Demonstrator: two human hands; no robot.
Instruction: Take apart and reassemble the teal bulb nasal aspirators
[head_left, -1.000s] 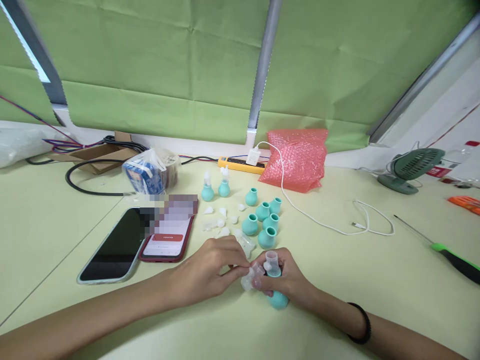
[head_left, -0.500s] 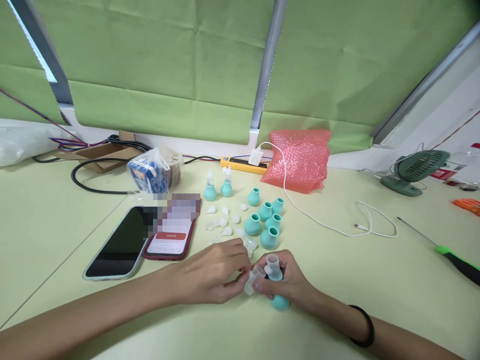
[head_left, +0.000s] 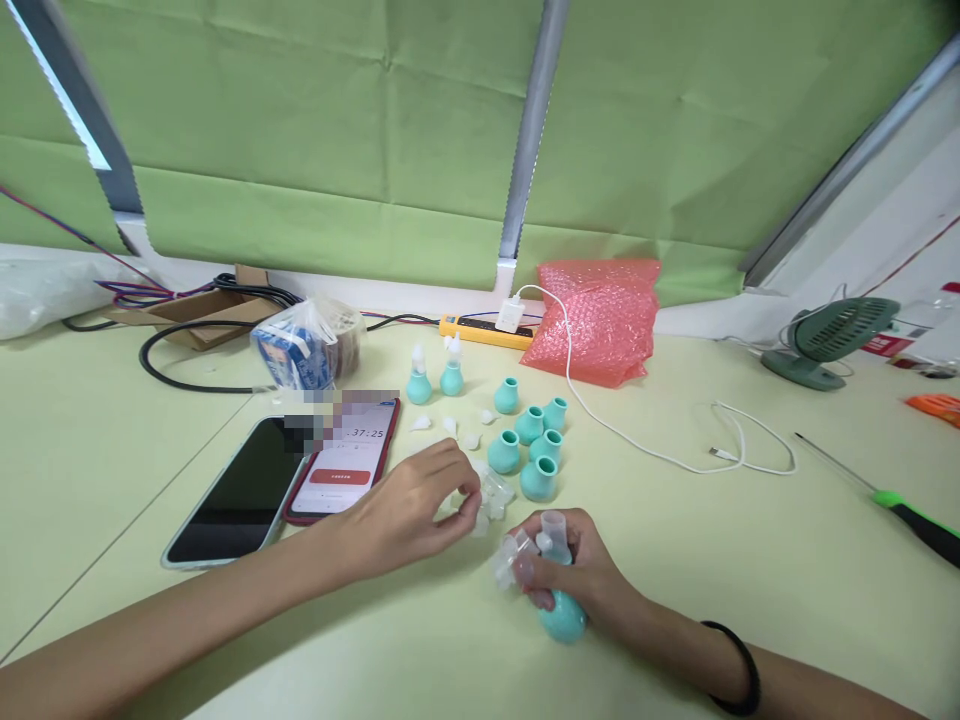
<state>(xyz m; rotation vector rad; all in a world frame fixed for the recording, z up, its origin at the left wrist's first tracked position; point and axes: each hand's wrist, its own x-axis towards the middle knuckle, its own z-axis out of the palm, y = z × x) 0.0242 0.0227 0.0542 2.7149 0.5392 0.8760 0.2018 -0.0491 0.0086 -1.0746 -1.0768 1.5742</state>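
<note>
My right hand (head_left: 574,575) is wrapped round a teal rubber bulb (head_left: 562,618) with a clear neck piece (head_left: 553,532) on top, and a small clear cap (head_left: 508,562) sits at its fingertips. My left hand (head_left: 409,505) hovers over a heap of clear plastic parts (head_left: 493,492), fingers pinched on a small clear piece (head_left: 478,522). Several open teal bulbs (head_left: 529,450) stand just beyond. Two bulbs with white tips (head_left: 435,378) stand farther back. Small white tips (head_left: 450,428) lie scattered between them.
Two phones (head_left: 292,475) lie at the left. A wrapped blue box (head_left: 296,350), a cardboard box (head_left: 199,305) and black cable sit behind. A pink bubble-wrap bag (head_left: 600,320), yellow power strip (head_left: 484,330), white cable (head_left: 675,450), green fan (head_left: 829,340) and green-handled screwdriver (head_left: 896,505) lie to the right.
My left hand has drawn away from my right hand, up and left to the heap of clear parts. My right hand has lowered a little with the bulb.
</note>
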